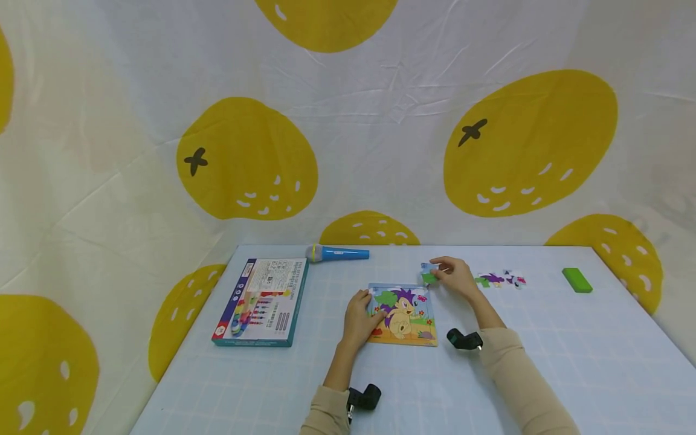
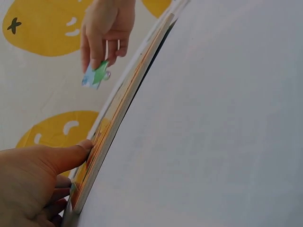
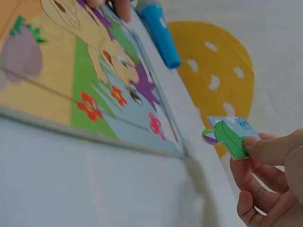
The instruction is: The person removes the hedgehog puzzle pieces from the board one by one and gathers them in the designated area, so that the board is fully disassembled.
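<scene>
A puzzle board [image 1: 403,326] with a purple-haired hedgehog picture lies on the table. My left hand [image 1: 358,318] grips its left edge; in the left wrist view the thumb [image 2: 71,158] presses on the picture side and the other fingers are partly hidden behind the rim. Just above the board's far right corner, my right hand [image 1: 455,277] pinches a blue and green puzzle piece [image 3: 231,138] between thumb and fingers. The piece has a knob with a bit of purple on it and is held up off the board.
More puzzle pieces [image 1: 497,280] lie to the right of my right hand. Farther right is a green block [image 1: 577,280]. A boxed toy [image 1: 261,302] lies on the left, with a blue toy microphone [image 1: 342,254] near the back edge. A patterned curtain [image 1: 380,151] hangs behind the table.
</scene>
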A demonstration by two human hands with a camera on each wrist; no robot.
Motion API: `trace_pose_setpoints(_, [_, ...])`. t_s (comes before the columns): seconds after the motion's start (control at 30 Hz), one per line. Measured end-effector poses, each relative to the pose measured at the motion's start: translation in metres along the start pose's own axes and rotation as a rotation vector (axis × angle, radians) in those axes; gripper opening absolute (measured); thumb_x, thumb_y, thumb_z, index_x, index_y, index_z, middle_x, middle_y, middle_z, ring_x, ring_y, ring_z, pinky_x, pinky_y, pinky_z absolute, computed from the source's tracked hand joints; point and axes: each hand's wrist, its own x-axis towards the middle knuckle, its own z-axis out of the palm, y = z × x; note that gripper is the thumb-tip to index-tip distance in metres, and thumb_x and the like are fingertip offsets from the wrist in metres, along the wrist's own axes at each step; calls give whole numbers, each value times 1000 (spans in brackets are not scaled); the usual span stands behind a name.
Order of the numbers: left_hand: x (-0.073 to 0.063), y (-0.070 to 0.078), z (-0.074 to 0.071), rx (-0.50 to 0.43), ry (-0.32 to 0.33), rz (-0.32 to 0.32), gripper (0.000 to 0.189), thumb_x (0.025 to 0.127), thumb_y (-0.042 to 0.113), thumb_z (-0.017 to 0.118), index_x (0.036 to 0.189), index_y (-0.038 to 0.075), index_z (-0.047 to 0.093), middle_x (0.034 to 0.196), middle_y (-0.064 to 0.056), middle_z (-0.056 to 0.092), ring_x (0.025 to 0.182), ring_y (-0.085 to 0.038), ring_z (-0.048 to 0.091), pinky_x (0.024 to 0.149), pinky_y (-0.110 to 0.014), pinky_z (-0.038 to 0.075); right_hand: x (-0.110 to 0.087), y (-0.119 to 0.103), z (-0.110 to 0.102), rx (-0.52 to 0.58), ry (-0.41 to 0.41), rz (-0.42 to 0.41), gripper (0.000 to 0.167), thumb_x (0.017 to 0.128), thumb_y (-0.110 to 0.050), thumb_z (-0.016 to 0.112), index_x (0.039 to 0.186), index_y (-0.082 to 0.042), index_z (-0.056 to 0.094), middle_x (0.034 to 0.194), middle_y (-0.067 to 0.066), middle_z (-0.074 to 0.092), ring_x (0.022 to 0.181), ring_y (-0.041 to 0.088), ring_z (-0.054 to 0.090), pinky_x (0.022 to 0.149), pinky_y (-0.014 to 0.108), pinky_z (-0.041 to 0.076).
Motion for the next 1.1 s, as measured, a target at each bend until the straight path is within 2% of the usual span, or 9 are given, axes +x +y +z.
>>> trace_pose_setpoints(0.2, [0, 0, 0, -10, 2, -3, 55, 81, 25, 74, 120, -10, 58, 132, -20, 52, 127, -37, 43, 105, -48, 35, 4, 20, -34, -107, 9, 27, 25, 88, -6, 63, 109, 8, 64, 97, 24, 63, 85, 32, 58, 72, 34, 49])
trace_pose_setpoints(0.37, [-1, -1, 0, -15, 5, -4, 54, 81, 25, 74, 120, -10, 58, 132, -20, 52, 127, -37, 43, 105, -48, 35, 4, 32, -52, -171, -72, 85, 26, 88, -9, 63, 110, 7, 65, 103, 26, 63, 89, 33, 56, 75, 39, 48])
trace_pose_setpoints(0.53, [-1, -1, 1, -18, 10, -5, 55, 81, 25, 74, 120, -10, 58, 132, -20, 52, 127, -37, 43, 105, -49, 35, 5, 38, -62, -224, -173, 131, 28, 88, -11, 64, 111, 6, 65, 101, 22, 63, 81, 25, 52, 65, 30, 46])
trace_pose_setpoints(0.6, [-1, 0, 1, -14, 11, -5, 54, 81, 25, 74, 120, -10, 58, 132, -20, 52, 127, -37, 43, 105, -49, 36, 5, 38, -65, -262, -198, 135, 28, 88, -12, 64, 110, 6, 65, 99, 20, 63, 77, 23, 50, 62, 30, 43])
trace_pose_setpoints(0.73, [-1, 0, 1, -3, 6, -9, 54, 81, 25, 73, 121, -9, 58, 132, -19, 52, 126, -37, 43, 104, -49, 36, 6, 38, -70, -335, -211, 153, 28, 87, -14, 64, 110, 2, 67, 102, 20, 65, 80, 27, 52, 70, 42, 37])
trace_pose_setpoints(0.9, [-1, 0, 1, -1, 8, -9, 55, 81, 26, 73, 120, -9, 58, 132, -19, 52, 127, -37, 43, 105, -48, 36, 5, 39, -72, -405, -237, 176, 27, 89, -15, 62, 111, -1, 68, 117, 27, 59, 101, 44, 49, 78, 58, 32])
trace_pose_setpoints(1.0, [-1, 0, 1, 3, 10, -11, 55, 81, 26, 74, 120, -9, 58, 132, -19, 52, 126, -37, 43, 105, -48, 36, 4, 41, -72, -430, -257, 188, 27, 90, -14, 59, 113, -2, 67, 122, 30, 54, 107, 49, 42, 79, 59, 30])
trace_pose_setpoints(1.1, [-2, 1, 1, 18, 10, -15, 55, 81, 27, 73, 121, -8, 59, 132, -18, 52, 127, -36, 44, 104, -48, 37, 3, 43, -71, -430, -261, 201, 27, 91, -12, 57, 114, -2, 66, 122, 30, 52, 105, 47, 39, 79, 58, 28])
